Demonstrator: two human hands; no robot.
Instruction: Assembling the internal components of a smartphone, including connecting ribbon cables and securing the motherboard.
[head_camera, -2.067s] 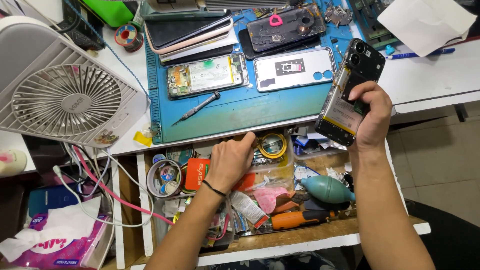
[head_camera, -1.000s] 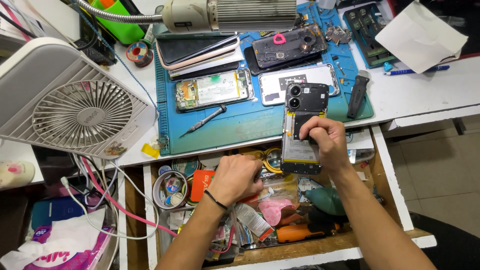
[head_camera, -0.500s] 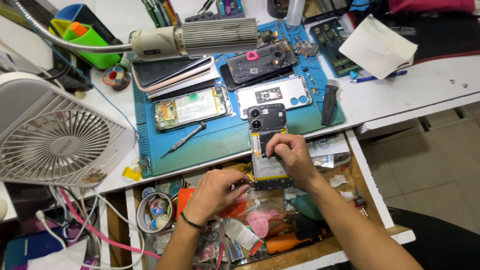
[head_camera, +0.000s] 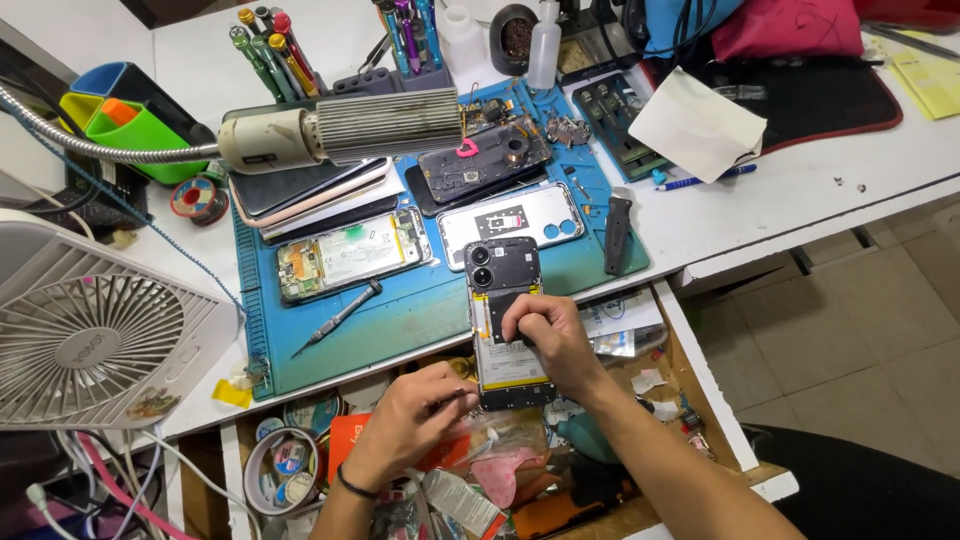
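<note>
Right hand (head_camera: 548, 335) pinching opened phone (head_camera: 503, 310) at mat's (head_camera: 400, 310) near edge; left hand (head_camera: 410, 420) curled just left, contents unclear.

White desk fan (head_camera: 95, 340), screwdriver (head_camera: 337, 318) on blue mat (head_camera: 400, 320), gooseneck lamp (head_camera: 340, 130), open drawer (head_camera: 700, 380).
</note>
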